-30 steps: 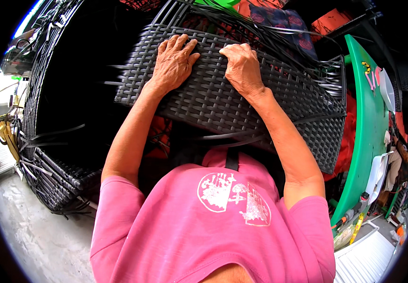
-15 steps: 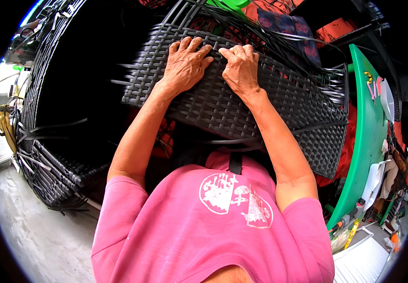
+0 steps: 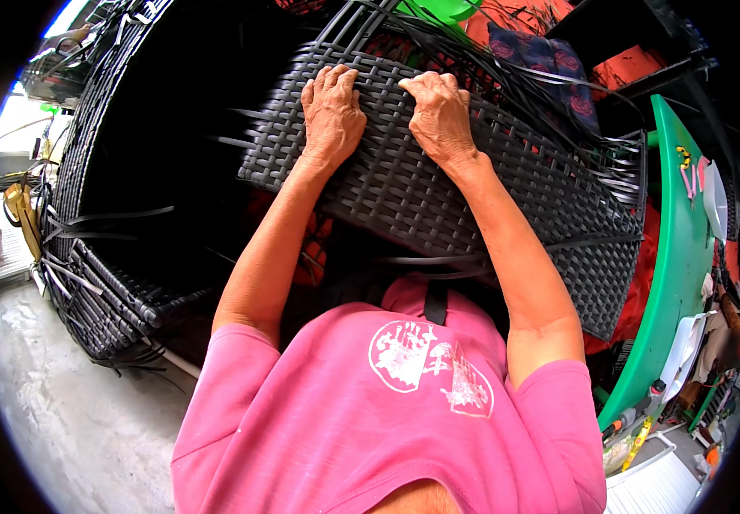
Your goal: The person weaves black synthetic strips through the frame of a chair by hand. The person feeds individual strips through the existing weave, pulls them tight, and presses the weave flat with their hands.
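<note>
L hand (image 3: 333, 117), fingers bent, & R hand (image 3: 441, 120), fingers curled under, rest on the black woven panel (image 3: 404, 188) directly beneath them, nr its far edge; whether either grips a strand, we can't tell. We see the panel's long axis run upper L to lower R, w/ our L hand nearer its L end. Off to the R, a white tray (image 3: 685, 347) sits by the R edge of the green table (image 3: 683, 257), contents unclear to us.

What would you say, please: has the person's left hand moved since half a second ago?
Yes: judged against the black woven wicker panel, the left hand has shifted left, nearer the panel's left end.
</note>
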`<action>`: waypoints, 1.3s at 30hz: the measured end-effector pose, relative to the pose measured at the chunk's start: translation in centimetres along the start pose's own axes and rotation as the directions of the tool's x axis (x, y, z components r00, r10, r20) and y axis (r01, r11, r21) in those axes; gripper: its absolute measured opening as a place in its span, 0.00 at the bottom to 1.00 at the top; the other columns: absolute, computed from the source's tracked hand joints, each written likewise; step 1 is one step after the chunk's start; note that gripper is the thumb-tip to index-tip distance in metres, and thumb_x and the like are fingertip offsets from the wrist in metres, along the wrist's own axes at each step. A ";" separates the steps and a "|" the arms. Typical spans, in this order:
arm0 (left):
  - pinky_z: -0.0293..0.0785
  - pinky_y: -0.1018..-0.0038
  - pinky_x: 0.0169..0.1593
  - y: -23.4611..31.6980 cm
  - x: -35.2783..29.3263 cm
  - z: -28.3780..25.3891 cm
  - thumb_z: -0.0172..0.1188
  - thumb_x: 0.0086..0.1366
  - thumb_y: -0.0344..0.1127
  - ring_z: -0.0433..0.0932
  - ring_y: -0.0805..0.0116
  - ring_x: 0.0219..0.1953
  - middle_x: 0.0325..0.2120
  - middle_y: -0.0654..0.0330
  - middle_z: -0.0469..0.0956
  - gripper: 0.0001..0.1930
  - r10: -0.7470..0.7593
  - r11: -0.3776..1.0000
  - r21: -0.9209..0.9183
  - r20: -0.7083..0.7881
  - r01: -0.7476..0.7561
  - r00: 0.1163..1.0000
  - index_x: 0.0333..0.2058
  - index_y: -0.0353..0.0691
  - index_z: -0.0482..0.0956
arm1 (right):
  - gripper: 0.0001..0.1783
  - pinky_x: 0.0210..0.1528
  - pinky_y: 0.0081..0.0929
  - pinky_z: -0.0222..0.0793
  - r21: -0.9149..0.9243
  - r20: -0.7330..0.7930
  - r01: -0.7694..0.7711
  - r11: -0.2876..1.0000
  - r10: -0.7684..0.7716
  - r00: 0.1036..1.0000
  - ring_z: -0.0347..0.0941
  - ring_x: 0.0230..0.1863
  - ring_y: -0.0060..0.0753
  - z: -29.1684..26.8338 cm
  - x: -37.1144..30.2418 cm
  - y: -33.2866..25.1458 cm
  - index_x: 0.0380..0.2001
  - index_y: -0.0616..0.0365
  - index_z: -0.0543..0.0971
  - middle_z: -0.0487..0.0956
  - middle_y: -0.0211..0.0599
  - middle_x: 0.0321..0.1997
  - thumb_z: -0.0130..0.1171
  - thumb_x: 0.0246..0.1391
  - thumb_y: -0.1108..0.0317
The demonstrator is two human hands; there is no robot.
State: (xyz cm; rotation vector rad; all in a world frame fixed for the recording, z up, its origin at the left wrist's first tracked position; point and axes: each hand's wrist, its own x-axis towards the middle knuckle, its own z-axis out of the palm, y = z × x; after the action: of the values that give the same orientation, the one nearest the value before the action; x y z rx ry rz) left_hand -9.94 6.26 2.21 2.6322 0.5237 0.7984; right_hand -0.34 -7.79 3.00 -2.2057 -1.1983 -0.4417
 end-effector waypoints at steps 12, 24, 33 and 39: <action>0.39 0.50 0.61 0.8 0.2 -0.2 0.46 0.65 0.37 0.53 0.60 0.63 0.57 0.62 0.63 0.18 0.089 0.967 0.221 0.182 -0.129 0.979 0.53 0.49 0.69 | 0.16 0.45 0.38 0.60 -0.069 0.027 -0.071 0.995 0.073 0.997 0.67 0.46 0.37 1.7 0.8 -1.1 0.36 0.51 0.80 0.77 0.31 0.40 0.54 0.40 0.75; 0.49 0.55 0.57 2.8 -0.2 -1.6 0.49 0.63 0.45 0.61 0.62 0.55 0.46 0.60 0.68 0.17 0.119 0.953 0.240 0.258 -0.183 0.959 0.47 0.44 0.71 | 0.14 0.44 0.36 0.56 0.017 -0.013 0.020 1.000 -0.020 1.000 0.67 0.43 0.35 1.3 0.1 -1.0 0.35 0.50 0.80 0.75 0.27 0.35 0.53 0.42 0.72; 0.59 0.61 0.55 1.1 0.4 -1.1 0.55 0.55 0.29 0.66 0.56 0.52 0.46 0.55 0.70 0.16 0.140 0.986 0.099 -0.039 -0.135 0.989 0.44 0.39 0.74 | 0.14 0.43 0.34 0.55 0.043 -0.024 0.035 0.998 -0.034 0.999 0.65 0.41 0.33 0.8 -0.2 -1.2 0.35 0.48 0.81 0.75 0.24 0.33 0.52 0.43 0.73; 0.55 0.63 0.56 -2.8 2.2 -3.7 0.50 0.62 0.35 0.61 0.60 0.58 0.52 0.59 0.67 0.16 0.211 0.950 0.196 0.165 -0.241 0.963 0.49 0.41 0.72 | 0.16 0.44 0.34 0.55 0.014 -0.017 0.030 0.999 -0.030 0.999 0.64 0.41 0.33 1.0 0.0 -1.4 0.37 0.48 0.81 0.74 0.25 0.35 0.53 0.42 0.74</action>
State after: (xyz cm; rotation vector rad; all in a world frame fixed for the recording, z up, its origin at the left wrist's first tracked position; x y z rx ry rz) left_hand -11.11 10.45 4.89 2.9629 0.2849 0.6410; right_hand -1.54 -6.52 2.70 -2.1703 -1.2238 -0.4617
